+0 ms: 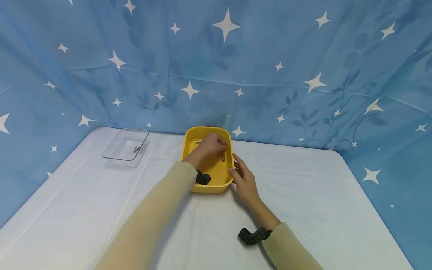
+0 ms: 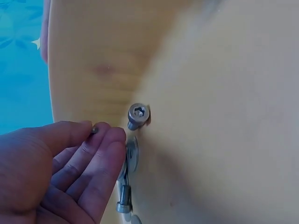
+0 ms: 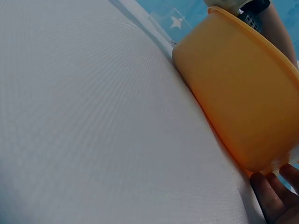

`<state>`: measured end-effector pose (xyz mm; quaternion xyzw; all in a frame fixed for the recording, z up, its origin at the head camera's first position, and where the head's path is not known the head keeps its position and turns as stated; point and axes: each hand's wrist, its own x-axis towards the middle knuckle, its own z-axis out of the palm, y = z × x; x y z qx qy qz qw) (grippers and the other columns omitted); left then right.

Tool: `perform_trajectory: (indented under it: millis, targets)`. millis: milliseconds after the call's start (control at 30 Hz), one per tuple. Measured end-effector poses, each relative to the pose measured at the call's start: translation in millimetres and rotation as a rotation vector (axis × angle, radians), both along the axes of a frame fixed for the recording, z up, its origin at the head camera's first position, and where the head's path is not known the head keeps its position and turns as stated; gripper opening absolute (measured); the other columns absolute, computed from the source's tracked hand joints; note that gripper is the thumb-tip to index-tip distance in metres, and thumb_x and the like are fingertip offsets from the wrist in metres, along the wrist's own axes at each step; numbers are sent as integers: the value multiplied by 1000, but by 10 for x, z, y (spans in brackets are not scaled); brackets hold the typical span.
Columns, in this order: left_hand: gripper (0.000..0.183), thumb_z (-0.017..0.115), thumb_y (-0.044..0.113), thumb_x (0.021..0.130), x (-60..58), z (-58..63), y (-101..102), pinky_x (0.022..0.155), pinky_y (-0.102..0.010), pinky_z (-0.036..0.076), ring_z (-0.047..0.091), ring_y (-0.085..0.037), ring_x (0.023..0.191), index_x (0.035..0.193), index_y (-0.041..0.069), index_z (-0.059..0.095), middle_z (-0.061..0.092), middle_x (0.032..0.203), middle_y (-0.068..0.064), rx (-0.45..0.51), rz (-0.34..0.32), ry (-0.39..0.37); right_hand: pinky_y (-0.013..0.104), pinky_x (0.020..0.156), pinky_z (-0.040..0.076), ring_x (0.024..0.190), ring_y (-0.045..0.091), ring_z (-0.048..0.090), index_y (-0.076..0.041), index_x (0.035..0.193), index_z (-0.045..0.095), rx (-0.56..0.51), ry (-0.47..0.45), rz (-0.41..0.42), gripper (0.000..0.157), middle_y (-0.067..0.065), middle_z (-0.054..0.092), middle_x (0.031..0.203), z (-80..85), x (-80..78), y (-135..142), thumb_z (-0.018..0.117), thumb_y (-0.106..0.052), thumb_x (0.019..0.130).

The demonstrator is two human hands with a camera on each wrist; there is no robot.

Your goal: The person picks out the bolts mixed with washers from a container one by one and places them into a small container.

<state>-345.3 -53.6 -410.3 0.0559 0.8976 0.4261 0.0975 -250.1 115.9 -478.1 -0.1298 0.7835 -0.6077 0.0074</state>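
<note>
Pinching a tiny piece [image 2: 95, 130], I held my left hand [image 1: 211, 144] inside the yellow tub [image 1: 212, 189] near a screw [image 2: 138, 113]. My right hand [image 1: 247, 183], apart from it, rested relaxed fingers against the tub's right side. A clear dish [image 1: 116, 149] stood further left.

Clock is from head-view centre. Blue curtain [image 1: 202, 56] arcs 9 through 12 to 3, printed with white four-point stars, largest star [image 1: 227, 24] at 12. Dark-blue leaf sprigs printed between 2 and 3. Visible crease runs across it. White-covered table [image 1: 324, 210] spans below, rounded far corners near 9 and 3. Transparent open-top box [image 1: 118, 148] on table, roughly 9, metal bolt [image 1: 136, 149] at box's 3 o'clock side.
</note>
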Motion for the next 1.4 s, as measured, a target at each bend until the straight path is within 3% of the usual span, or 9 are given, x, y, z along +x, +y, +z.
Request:
perform_trajectory:
  millis: [167,533,633,767,1067,1233,1400]
  targets:
    - [31,65,4,94,28,45,-67,73,-27,59,69,-23,76,124,2,68,75,95,-17,28,4,11,40,96,59,133,34,58,-23,158,37,0,0,5,54,17,50,153,-2,0,-3,53,-24,106]
    - [34,68,5,87,66,206,-226,69,-24,57,67,-17,74,121,3,73,76,103,-13,-6,-3,45,41,97,58,135,34,57,-21,158,37,-13,0,15,53,18,49,154,-1,-13,13,51,-24,106]
    - [35,66,4,90,112,253,-284,78,-33,62,72,-23,79,125,0,70,76,105,-17,39,-9,31,40,96,59,134,34,57,-22,158,37,-13,-4,14,54,18,49,154,-1,-13,7,52,-23,106]
    - [34,66,2,93,182,310,-400,90,-46,61,76,-33,93,127,-2,68,74,110,-22,117,-11,-4,39,95,59,134,34,58,-24,158,36,0,-10,1,55,17,50,153,2,-7,3,52,-22,106]
    - [32,67,4,95,281,471,-855,93,-47,59,75,-32,99,127,2,69,72,118,-24,157,-4,-63,37,95,59,132,33,59,-24,158,36,4,-11,-1,54,16,49,154,-5,-10,10,52,-24,106]
    - [35,68,7,96,336,559,-1144,87,-37,62,75,-30,99,131,5,68,70,118,-20,109,43,-92,36,95,59,134,33,58,-23,158,35,16,-27,-7,54,16,48,155,-3,-23,2,51,-22,106]
    - [37,68,9,96,389,632,-1422,82,-30,62,75,-20,92,133,5,66,70,121,-21,69,91,-105,39,97,58,136,36,55,-17,160,31,19,-49,-2,56,20,45,156,12,-29,-9,49,-18,106]
